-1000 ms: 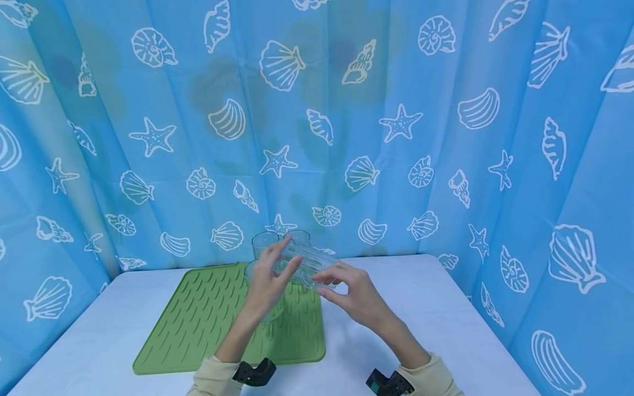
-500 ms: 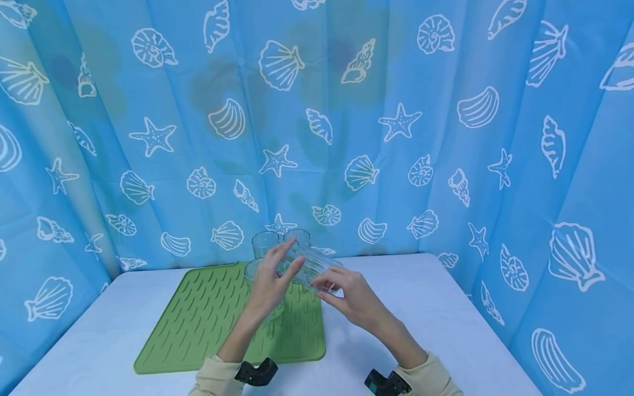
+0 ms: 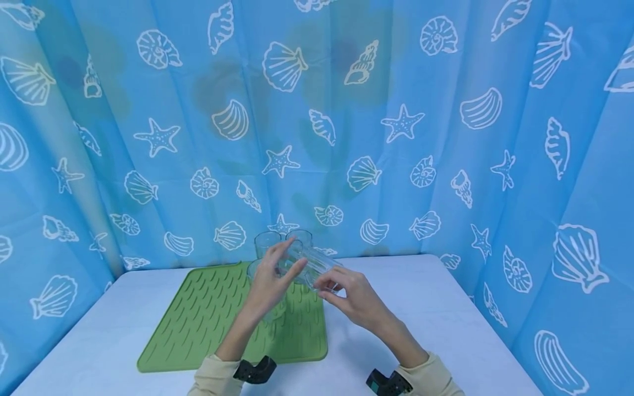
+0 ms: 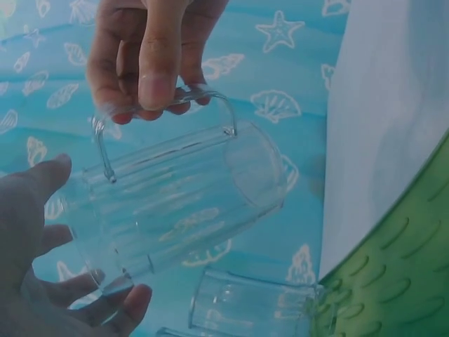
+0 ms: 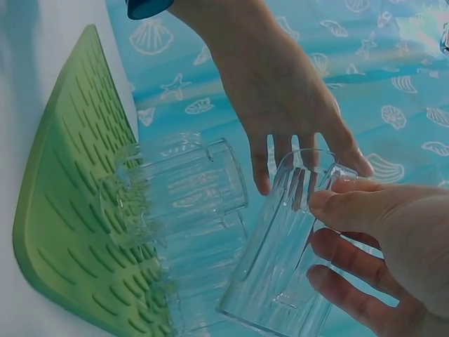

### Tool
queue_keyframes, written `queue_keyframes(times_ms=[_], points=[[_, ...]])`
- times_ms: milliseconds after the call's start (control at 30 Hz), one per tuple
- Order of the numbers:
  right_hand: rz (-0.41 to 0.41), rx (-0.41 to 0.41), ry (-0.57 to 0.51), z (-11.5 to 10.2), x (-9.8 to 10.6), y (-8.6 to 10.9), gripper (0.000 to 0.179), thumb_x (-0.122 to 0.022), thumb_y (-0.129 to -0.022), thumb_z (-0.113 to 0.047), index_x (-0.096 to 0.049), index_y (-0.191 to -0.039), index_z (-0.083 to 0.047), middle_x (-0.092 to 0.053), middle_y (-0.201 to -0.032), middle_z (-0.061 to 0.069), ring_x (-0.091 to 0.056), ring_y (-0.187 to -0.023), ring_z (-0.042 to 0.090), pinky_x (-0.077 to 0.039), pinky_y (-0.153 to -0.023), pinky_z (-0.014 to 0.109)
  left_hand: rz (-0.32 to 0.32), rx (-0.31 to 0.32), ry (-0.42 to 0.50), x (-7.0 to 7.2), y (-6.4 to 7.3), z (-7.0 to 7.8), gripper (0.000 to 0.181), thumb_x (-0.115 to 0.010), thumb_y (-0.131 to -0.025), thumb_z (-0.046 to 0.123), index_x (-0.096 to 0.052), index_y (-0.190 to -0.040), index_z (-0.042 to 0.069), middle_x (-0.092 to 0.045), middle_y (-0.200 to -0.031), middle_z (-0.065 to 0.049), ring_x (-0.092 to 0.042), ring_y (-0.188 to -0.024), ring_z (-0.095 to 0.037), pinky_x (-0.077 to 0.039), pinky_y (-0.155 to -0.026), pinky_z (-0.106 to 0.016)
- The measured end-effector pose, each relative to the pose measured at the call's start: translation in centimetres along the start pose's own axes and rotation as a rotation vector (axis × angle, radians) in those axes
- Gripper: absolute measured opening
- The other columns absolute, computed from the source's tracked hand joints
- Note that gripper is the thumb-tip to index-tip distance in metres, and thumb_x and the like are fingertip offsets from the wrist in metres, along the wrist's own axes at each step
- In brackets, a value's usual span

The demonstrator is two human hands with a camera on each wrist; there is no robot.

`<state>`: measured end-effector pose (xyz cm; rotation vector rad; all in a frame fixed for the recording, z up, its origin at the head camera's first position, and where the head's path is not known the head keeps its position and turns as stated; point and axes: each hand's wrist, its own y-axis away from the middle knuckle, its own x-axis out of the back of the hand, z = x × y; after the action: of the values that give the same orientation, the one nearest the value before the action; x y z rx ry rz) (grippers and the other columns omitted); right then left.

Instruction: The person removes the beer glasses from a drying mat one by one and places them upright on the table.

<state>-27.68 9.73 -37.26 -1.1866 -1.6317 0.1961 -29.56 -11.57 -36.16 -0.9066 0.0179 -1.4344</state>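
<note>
A clear glass mug (image 3: 319, 263) with fluted-looking sides is held tilted in the air above the back right of a green drying mat (image 3: 183, 324). My right hand (image 3: 356, 291) pinches its handle (image 4: 233, 116) between thumb and fingers. At the mug's other side is my left hand (image 3: 269, 280), fingers spread and mostly straight around one end of the mug (image 4: 182, 196). Whether those fingers touch the glass I cannot tell. Behind the hands, several more clear glass mugs (image 5: 189, 186) stand on the mat, partly hidden by the left hand.
A white cloth-covered table (image 3: 416, 313) lies under the mat, with bare cloth to its right. A blue curtain (image 3: 327, 159) printed with white shells and starfish hangs close behind and at both sides. The standing mugs are close together near the mat's back right corner.
Over the last second the held mug has shifted very slightly down and right with my right hand. Both hands otherwise keep nearly the same place, and the standing mugs stay put.
</note>
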Motion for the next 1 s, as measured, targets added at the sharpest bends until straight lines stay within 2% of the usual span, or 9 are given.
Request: queue_keyframes(times_ms=[167,300,400,567,800,1000], points=[[-0.004,-0.034,-0.058,0.3,0.1,0.2,0.016,-0.071,-0.090,-0.011,-0.068,-0.104,-0.017,-0.068,-0.095,-0.003,-0.066,-0.083,0.007,-0.058,-0.071,0.021,0.001,0.011,0.013,0.1,0.1,0.0,0.063,-0.065,-0.093,0.045,-0.041,-0.149,0.030,-0.045,-0.148,-0.008,-0.055,-0.123,-0.027,-0.057,-0.088,-0.037],[-0.001,-0.065,-0.111,0.7,0.2,0.3,0.013,-0.070,-0.091,-0.015,-0.069,-0.104,-0.018,-0.069,-0.094,-0.003,-0.067,-0.082,0.007,-0.059,-0.070,0.023,0.016,-0.005,0.044,0.3,0.2,0.1,0.061,-0.065,-0.094,0.039,-0.042,-0.149,0.024,-0.044,-0.146,-0.012,-0.053,-0.125,-0.031,-0.057,-0.091,-0.040],[0.001,-0.085,-0.147,0.9,0.2,0.4,0.012,-0.070,-0.091,-0.018,-0.069,-0.103,-0.019,-0.070,-0.093,-0.003,-0.067,-0.081,0.008,-0.059,-0.069,0.023,0.050,-0.007,0.055,0.9,0.3,0.1,0.060,-0.066,-0.095,0.035,-0.043,-0.149,0.021,-0.044,-0.144,-0.016,-0.052,-0.125,-0.034,-0.057,-0.091,-0.044],[0.003,-0.121,-0.189,1.2,0.0,0.4,0.012,-0.072,-0.090,-0.020,-0.070,-0.102,-0.018,-0.071,-0.092,-0.002,-0.069,-0.082,0.011,-0.059,-0.069,0.024,0.088,-0.009,0.023,2.3,0.7,-0.4,0.059,-0.067,-0.094,0.032,-0.045,-0.148,0.019,-0.044,-0.143,-0.017,-0.053,-0.125,-0.033,-0.057,-0.091,-0.047],[0.011,-0.161,-0.229,1.5,-0.4,0.5,0.013,-0.073,-0.089,-0.016,-0.070,-0.102,-0.014,-0.073,-0.093,0.004,-0.070,-0.082,0.018,-0.059,-0.069,0.026,0.144,-0.071,-0.057,4.0,1.9,-1.7,0.053,-0.069,-0.093,0.026,-0.052,-0.141,0.015,-0.050,-0.136,-0.018,-0.056,-0.119,-0.032,-0.057,-0.087,-0.050],[0.007,-0.157,-0.213,1.8,0.1,0.5,0.011,-0.073,-0.089,-0.018,-0.069,-0.099,-0.018,-0.073,-0.091,-0.001,-0.070,-0.082,0.012,-0.059,-0.070,0.024,0.180,-0.117,-0.214,5.2,2.6,-3.1,0.051,-0.071,-0.092,0.025,-0.055,-0.138,0.013,-0.052,-0.135,-0.018,-0.058,-0.117,-0.033,-0.058,-0.081,-0.049]])
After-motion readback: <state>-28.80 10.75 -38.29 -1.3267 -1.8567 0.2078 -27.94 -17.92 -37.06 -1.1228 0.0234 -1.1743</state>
